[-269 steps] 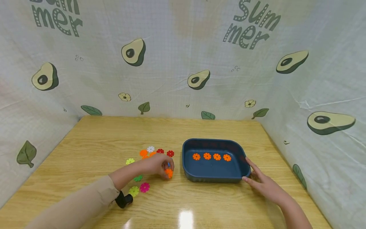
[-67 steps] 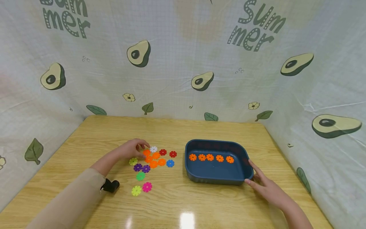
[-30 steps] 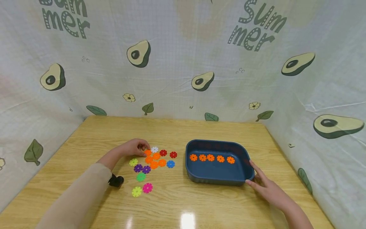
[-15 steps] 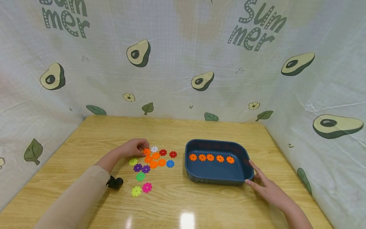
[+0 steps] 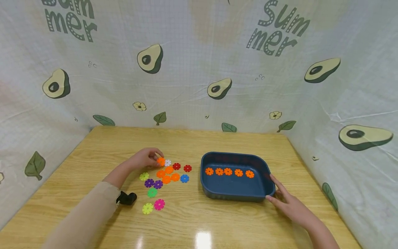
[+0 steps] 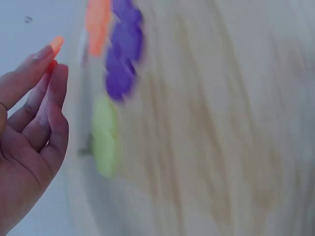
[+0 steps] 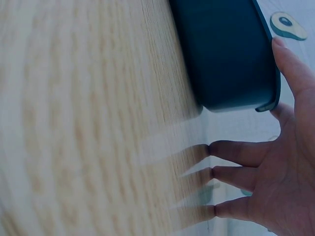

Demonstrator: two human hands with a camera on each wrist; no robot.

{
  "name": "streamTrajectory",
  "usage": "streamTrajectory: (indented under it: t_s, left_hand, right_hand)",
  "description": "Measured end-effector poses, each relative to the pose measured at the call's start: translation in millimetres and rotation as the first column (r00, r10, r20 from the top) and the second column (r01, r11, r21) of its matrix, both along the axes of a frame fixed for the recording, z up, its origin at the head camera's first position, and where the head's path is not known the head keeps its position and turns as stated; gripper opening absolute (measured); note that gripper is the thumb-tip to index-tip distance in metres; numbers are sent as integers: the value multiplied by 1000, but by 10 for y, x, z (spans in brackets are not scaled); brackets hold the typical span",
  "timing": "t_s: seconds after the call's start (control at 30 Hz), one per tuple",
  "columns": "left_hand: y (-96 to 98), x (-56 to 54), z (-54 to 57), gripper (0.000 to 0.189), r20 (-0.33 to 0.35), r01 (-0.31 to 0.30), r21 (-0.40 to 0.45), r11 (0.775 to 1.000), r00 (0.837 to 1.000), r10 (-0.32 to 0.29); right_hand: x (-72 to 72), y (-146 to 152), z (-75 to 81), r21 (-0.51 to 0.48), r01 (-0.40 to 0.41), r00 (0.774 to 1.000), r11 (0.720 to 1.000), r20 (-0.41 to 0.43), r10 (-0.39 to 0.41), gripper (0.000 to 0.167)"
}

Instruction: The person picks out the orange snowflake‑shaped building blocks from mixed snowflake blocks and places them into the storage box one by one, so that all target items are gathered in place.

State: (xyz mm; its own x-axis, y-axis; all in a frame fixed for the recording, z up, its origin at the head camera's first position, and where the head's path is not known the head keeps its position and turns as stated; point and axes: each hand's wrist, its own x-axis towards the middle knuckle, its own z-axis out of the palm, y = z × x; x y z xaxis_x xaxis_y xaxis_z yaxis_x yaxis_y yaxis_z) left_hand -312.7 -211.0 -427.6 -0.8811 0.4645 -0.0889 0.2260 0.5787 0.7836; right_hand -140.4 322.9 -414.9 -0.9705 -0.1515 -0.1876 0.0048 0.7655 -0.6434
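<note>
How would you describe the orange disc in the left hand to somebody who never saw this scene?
Find the dark blue tray on the wooden table, then the coloured discs to its left. The orange disc shows beside the white disc; it alone is pinched by the left hand.

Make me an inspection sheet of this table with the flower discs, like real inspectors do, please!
Surface: wooden table, with a shiny light patch near the front edge of the view.
Job's things: dark blue box with five orange discs in a row; four loose orange discs on the table.
Clutter: white disc, two red discs, blue disc, two purple discs, green disc, pink disc, two yellow-green discs.
Grips: left grip pinches another orange disc; right grip touches the box's right end.
Cables: nothing seen.
Surroundings: white printed cloth behind and at both sides.
</note>
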Motion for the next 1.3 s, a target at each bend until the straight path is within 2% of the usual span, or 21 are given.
streamTrajectory:
  t_s: [0.13,0.37,0.57,0.8,1.0,1.1,1.3]
  left_hand:
    - [92,38,106,30,28,-37,82,996,999,35]
    - [302,162,280,33,102,-32,200,979,995,12]
    - [497,274,396,34,98,-20,184,983,995,2]
    - [828,446,613,32,108,3,175,985,994,-22]
    - [1098,508,685,31,106,62,154,986,991,-79]
    - [1235,533,690,31,119,103,170,980,985,-124]
    - [1522,546,676,29,92,202,191,961,971,-222]
  right_hand:
    - [9,-10,-1,-1,2,1000,1000,-5,-2,79]
    - [15,-19,1,-12,3,1000,1000,4,-3,79]
    - [19,-20,-3,-9,4,1000,1000,12,-4,79]
    - [25,-25,2,-9,4,1000,1000,11,-4,79]
    - [19,-12,-11,-8,2,1000,1000,13,-2,79]
    - [20,-7,-14,-5,5,1000,1000,15,-5,79]
    - [20,3,-8,-4,1,1000,1000,10,-1,79]
